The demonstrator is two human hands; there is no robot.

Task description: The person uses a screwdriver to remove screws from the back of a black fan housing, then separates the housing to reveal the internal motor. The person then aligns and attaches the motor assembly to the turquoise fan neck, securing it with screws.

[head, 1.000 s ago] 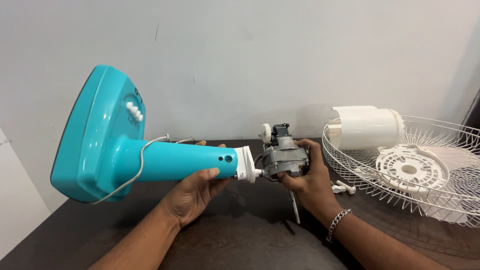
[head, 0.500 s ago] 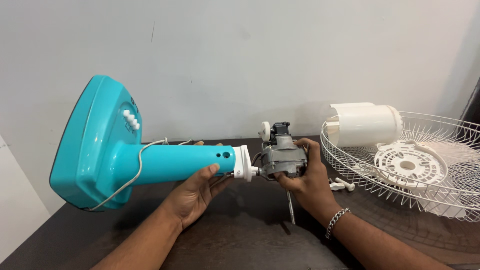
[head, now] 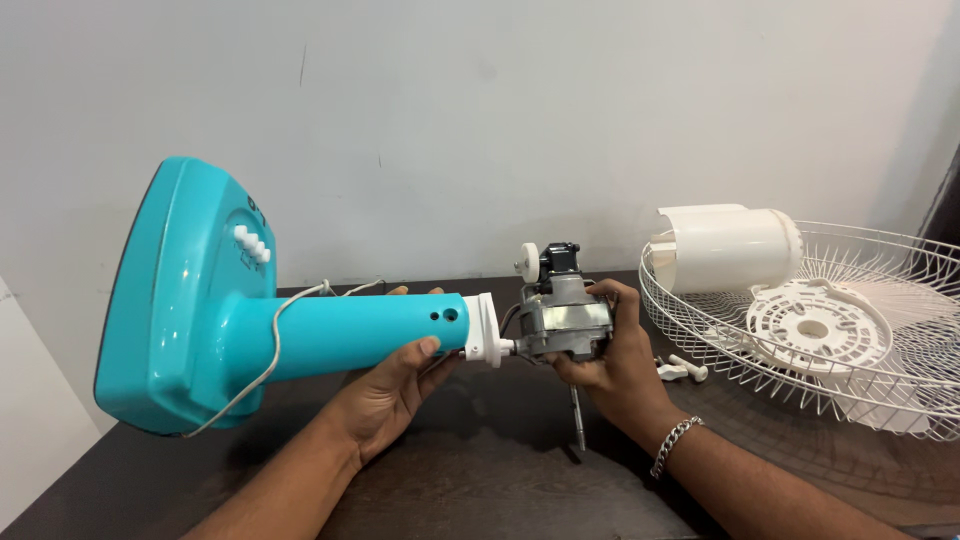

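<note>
A plain pale wall stands behind a dark worktop (head: 480,480), over which both hands work. The left hand (head: 395,385) cups from below the neck of a turquoise fan stand (head: 300,335), fingers wrapped round the tube near its white collar (head: 483,328); the stand lies sideways in the air, its broad base (head: 165,300) far out to the left of that hand, with 4 white buttons (head: 250,243) on its face and a grey cord (head: 275,345) trailing along the neck. The right hand (head: 610,355) is closed round a grey metal motor (head: 565,320), just right of the left hand and joined to the collar. A thin steel shaft (head: 577,415) points down from the motor below the right hand, and a white knob (head: 529,259) sits on top. Further right of the right hand, a white wire fan guard (head: 860,380) lies on the worktop, holding a white cylindrical cover (head: 730,250) and a round slotted plate (head: 812,330). Small white fasteners (head: 682,369) lie between the right hand and the guard.
</note>
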